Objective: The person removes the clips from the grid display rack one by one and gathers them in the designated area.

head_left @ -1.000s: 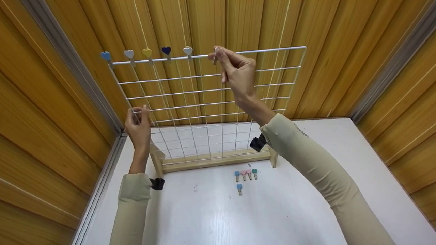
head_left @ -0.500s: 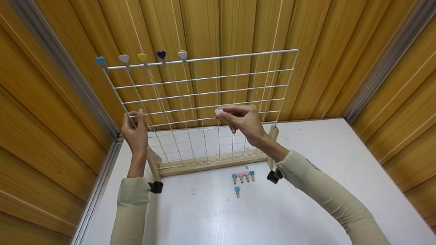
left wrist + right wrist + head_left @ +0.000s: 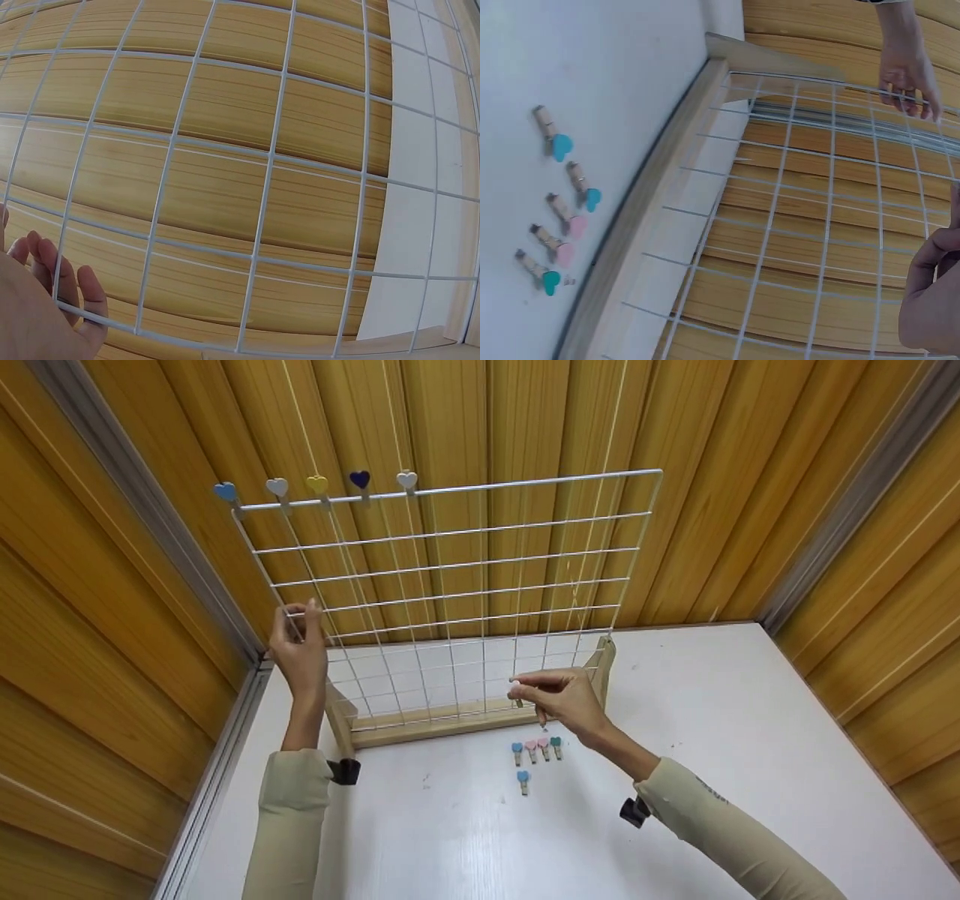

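Note:
My left hand (image 3: 300, 649) grips the left edge wire of the white wire grid (image 3: 481, 560). In the left wrist view its fingertips (image 3: 91, 285) curl around that wire. My right hand (image 3: 566, 701) pinches a small wooden clothespin (image 3: 519, 703) with a white heart, mostly hidden by the fingers, in front of the grid's lower right part. Along the top wire sit several heart clothespins: a light blue one (image 3: 225, 491), a white one (image 3: 277, 487), a yellow one (image 3: 317, 484), a dark blue one (image 3: 360, 479) and another white one (image 3: 406, 480).
The grid stands in a wooden base (image 3: 420, 734) on a white table (image 3: 450, 840). Before the base lie several loose clothespins: two blue, two pink (image 3: 564, 255) and a green one (image 3: 550, 282). Wood-patterned panels (image 3: 750, 510) close in the back and sides.
My right hand has come down from the top wire to low in front of the grid, carrying the white heart clothespin. The left hand keeps its grip on the edge wire.

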Tool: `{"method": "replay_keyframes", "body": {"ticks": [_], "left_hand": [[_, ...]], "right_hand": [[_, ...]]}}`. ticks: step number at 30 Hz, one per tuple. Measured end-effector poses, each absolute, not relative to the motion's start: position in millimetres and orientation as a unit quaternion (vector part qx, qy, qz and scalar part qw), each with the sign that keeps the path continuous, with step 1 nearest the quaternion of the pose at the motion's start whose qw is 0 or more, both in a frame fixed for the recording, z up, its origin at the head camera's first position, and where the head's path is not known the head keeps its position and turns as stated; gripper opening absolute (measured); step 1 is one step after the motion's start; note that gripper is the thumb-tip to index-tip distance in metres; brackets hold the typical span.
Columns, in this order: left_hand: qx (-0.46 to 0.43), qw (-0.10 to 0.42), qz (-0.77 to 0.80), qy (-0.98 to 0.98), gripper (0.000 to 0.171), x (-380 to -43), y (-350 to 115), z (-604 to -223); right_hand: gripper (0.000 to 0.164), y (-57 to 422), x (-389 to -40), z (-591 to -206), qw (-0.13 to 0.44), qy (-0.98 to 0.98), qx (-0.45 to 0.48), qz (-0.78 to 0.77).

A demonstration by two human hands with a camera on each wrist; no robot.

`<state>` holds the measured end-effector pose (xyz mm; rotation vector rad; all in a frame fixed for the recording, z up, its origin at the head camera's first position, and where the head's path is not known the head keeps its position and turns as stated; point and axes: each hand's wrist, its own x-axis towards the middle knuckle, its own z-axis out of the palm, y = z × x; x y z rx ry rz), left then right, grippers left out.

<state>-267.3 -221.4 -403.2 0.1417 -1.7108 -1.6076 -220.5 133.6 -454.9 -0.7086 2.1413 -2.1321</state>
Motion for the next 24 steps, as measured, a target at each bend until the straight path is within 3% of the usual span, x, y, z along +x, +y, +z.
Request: {"method": "replay_keyframes", "body": {"ticks": [14, 24], "left_hand": [[0.039, 0.391, -0.632, -0.668, 0.01, -276.0, -225.3, -413.9], [0.054, 0.389, -0.639, -0.662, 0.007, -271.6, -223.6, -409.9]], "right_hand": [[0.029, 173.1, -200.8, -529.7, 0.124, 0.749, -0.165, -0.63], [0.021, 185.9, -189.3, -557.9, 0.101, 0.78, -0.146, -0.6]]}}
